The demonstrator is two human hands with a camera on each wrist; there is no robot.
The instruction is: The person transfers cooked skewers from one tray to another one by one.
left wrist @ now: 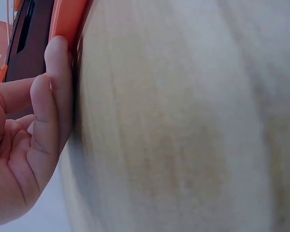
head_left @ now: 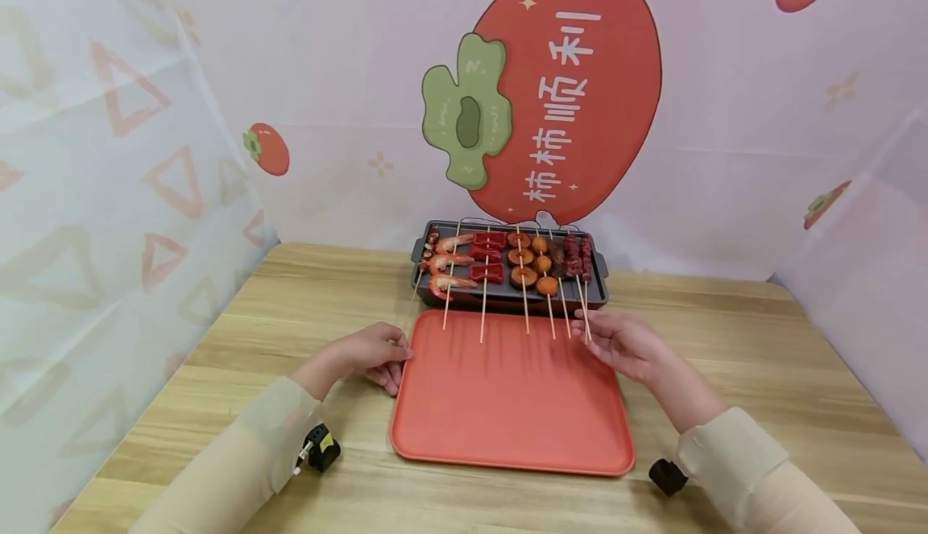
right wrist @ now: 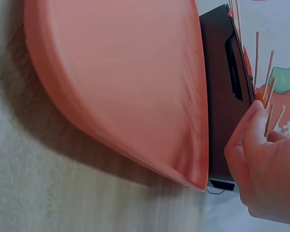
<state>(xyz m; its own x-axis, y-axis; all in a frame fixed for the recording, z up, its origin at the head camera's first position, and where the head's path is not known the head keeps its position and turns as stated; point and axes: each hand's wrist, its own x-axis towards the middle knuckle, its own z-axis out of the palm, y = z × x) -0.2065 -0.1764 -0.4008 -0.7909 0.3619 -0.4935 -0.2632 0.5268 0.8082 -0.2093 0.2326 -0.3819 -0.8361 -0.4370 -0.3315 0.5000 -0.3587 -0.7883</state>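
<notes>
- My work, as I judge it, is handling the outermost skewers on the black tabletop grill point(head_left: 467, 299); whether I am settling them there or about to take them off, I cannot tell.
- My right hand point(head_left: 629, 346) is drawn narrow, fingers bent about the stick ends of the two dark-red meat skewers point(head_left: 580, 257) at the grill's right end; how firmly I grip them is unclear.
- My left hand point(head_left: 375, 353) is beside the left rim of the red tray point(head_left: 511, 405), one fingertip touching it. The stick of the small brown-piece skewer point(head_left: 428, 254) runs down towards these fingers, but I cannot tell whether I pinch it.
- All the skewers lie across the grill, food over its plate, several stick ends reaching over the tray's far edge. Between my two ends sit the shrimp skewer point(head_left: 451, 264) and the orange-ball skewer point(head_left: 544, 263).
- My next move, I judge, calls for a sure pinch low on each stick, then small, level motion: my right-hand pair sits close to the dark-brown skewer point(head_left: 557, 255), which a sideways tug could drag along.
</notes>
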